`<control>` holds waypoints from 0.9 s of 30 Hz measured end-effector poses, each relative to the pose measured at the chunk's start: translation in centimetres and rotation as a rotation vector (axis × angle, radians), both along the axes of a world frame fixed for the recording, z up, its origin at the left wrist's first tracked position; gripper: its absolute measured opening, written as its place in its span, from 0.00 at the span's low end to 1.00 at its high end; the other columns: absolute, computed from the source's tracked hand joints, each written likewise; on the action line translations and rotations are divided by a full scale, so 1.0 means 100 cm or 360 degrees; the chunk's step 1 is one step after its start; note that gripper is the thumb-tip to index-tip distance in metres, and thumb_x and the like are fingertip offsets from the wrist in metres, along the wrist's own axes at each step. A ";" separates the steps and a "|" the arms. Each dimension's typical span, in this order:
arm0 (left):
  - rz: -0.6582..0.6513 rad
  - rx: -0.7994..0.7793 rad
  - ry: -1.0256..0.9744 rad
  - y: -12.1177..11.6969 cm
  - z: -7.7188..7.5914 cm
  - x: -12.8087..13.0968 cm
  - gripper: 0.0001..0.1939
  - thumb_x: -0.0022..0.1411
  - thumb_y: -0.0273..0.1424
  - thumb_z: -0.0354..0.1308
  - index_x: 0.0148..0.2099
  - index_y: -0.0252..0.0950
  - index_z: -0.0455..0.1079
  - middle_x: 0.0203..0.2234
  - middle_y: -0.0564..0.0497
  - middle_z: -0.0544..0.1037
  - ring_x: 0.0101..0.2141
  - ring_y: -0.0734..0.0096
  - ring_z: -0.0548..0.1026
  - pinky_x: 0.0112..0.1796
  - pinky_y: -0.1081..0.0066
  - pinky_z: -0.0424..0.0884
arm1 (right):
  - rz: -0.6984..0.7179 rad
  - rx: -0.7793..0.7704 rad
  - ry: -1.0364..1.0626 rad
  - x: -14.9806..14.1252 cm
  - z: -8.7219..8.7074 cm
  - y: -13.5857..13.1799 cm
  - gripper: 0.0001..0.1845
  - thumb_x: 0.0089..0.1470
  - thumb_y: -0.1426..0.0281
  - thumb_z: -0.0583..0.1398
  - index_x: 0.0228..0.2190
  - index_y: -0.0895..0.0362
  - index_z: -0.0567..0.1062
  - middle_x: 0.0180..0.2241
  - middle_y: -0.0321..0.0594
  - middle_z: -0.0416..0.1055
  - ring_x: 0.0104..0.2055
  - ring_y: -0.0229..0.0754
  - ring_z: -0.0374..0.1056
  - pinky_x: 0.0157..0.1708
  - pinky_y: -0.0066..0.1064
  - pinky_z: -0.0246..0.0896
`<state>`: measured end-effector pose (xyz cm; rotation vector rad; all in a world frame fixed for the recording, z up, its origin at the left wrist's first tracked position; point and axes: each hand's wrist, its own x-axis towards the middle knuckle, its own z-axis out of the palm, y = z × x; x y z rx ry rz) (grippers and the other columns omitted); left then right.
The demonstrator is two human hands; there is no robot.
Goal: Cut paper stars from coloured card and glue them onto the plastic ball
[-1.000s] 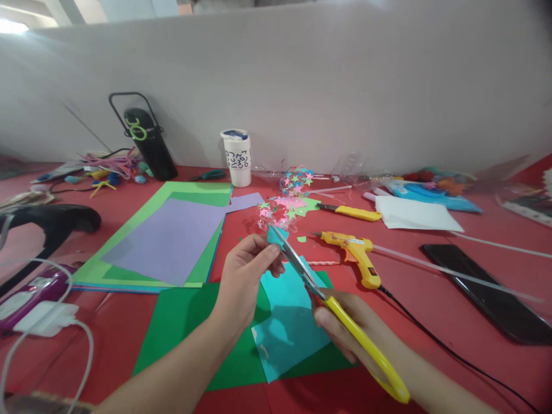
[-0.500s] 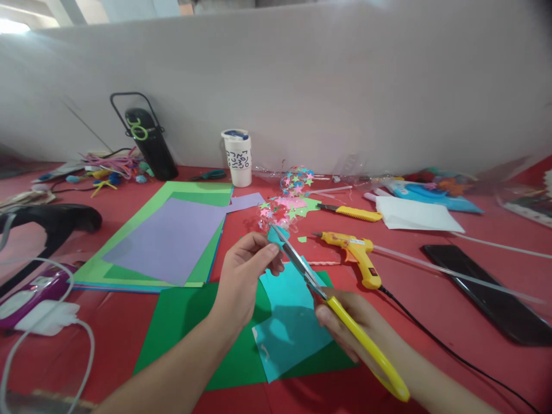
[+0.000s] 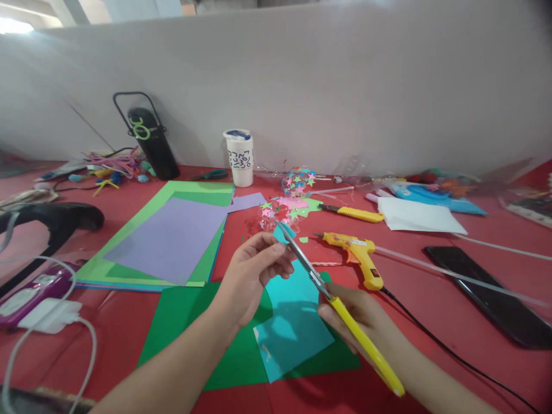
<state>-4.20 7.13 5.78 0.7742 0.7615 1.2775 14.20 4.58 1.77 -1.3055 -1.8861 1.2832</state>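
Between the thumb and fingers of my left hand (image 3: 261,265) is a small piece of turquoise paper (image 3: 281,233). My right hand (image 3: 351,316) grips a pair of scissors (image 3: 334,300) with yellow handles, its blades pointing up and left against that piece. Below both hands lies a larger turquoise paper sheet (image 3: 293,339), resting on a dark green sheet (image 3: 185,322). Just beyond the blade tips are small colourful paper stars (image 3: 269,211) in clear plastic. The fingers inside the scissor handles are partly hidden.
A yellow glue gun (image 3: 356,250) with its cord lies at the right, near a yellow cutter (image 3: 357,214) and a black phone (image 3: 487,296). Purple paper (image 3: 168,238) tops a stack at left. A white cup (image 3: 240,160) and black bottle (image 3: 153,144) stand behind.
Both hands have shifted slightly right with the scissors and the turquoise piece. The scissor handles look closer together, and the held piece is turned a little.
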 end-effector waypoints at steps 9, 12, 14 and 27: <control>0.0018 -0.0082 -0.0101 0.002 0.006 -0.004 0.05 0.54 0.25 0.59 0.28 0.35 0.65 0.21 0.53 0.77 0.20 0.79 0.73 0.24 0.79 0.69 | 0.0003 0.0001 0.0051 0.001 0.003 0.001 0.28 0.51 0.42 0.52 0.21 0.53 0.56 0.17 0.25 0.44 0.17 0.32 0.43 0.15 0.26 0.36; -0.0010 -0.0140 -0.0175 0.003 0.007 -0.004 0.04 0.53 0.25 0.60 0.29 0.34 0.67 0.19 0.53 0.76 0.19 0.80 0.72 0.22 0.82 0.68 | -0.0008 0.0048 0.0050 0.001 0.006 0.002 0.27 0.51 0.44 0.53 0.21 0.54 0.57 0.18 0.26 0.45 0.20 0.33 0.42 0.17 0.27 0.37; -0.0040 -0.0227 -0.0263 0.005 0.005 -0.005 0.03 0.52 0.24 0.61 0.29 0.33 0.69 0.19 0.53 0.75 0.18 0.82 0.71 0.22 0.84 0.68 | -0.0029 0.0083 0.0012 0.002 0.008 0.002 0.26 0.51 0.46 0.55 0.20 0.54 0.56 0.19 0.27 0.45 0.21 0.34 0.42 0.19 0.27 0.37; 0.0216 0.0044 0.0179 0.005 0.006 -0.011 0.03 0.52 0.26 0.61 0.28 0.35 0.70 0.17 0.56 0.72 0.18 0.82 0.67 0.20 0.81 0.62 | 0.0176 0.0015 -0.0182 0.008 0.012 -0.002 0.28 0.50 0.40 0.50 0.23 0.53 0.56 0.20 0.29 0.50 0.21 0.36 0.47 0.20 0.28 0.39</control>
